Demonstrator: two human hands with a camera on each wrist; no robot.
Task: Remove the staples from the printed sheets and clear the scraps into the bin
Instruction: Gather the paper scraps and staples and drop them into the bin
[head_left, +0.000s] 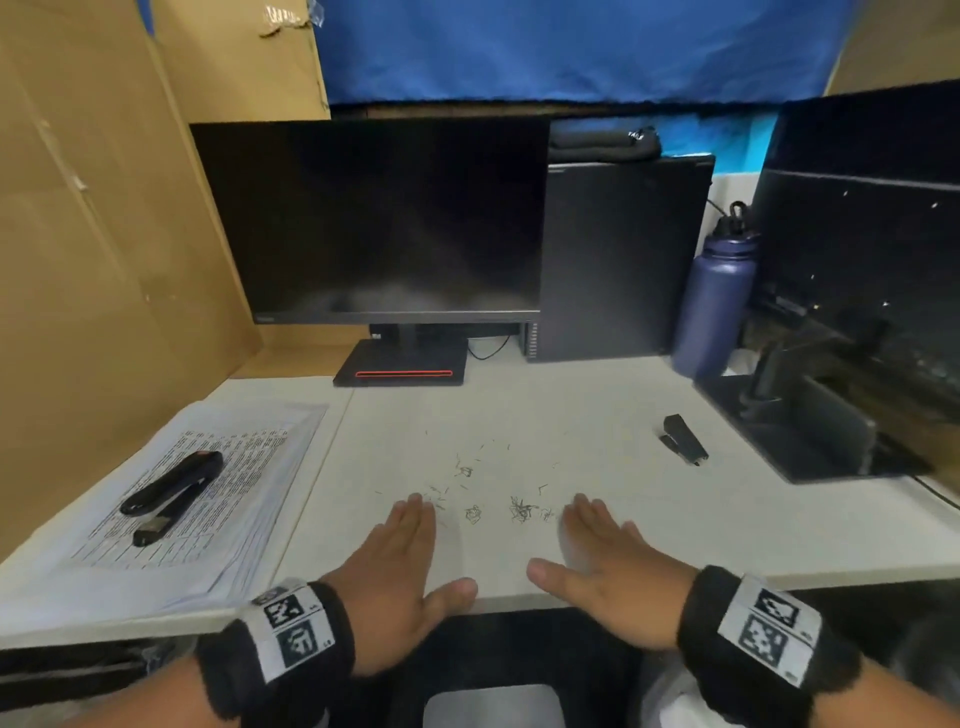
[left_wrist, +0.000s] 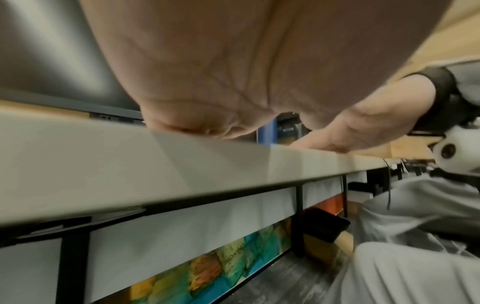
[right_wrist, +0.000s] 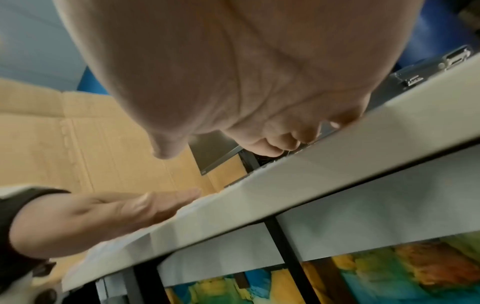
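Both hands flat on the bench, staples between them

The left hand (head_left: 395, 561) and right hand (head_left: 608, 558) lie palm-down with a wide, empty grip, flanking the loose staples (head_left: 519, 509) on the bench (head_left: 649, 530). Only the head view shows the printed sheets (head_left: 182, 499) at the left under a stapler (head_left: 174, 480). The left wrist view alone shows a black bin (left_wrist: 326, 226) below.

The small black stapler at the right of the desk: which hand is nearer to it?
Right. The right hand lies flat on the desk in front and to the left of the small stapler; the left hand lies flat farther left, beyond the loose staples.
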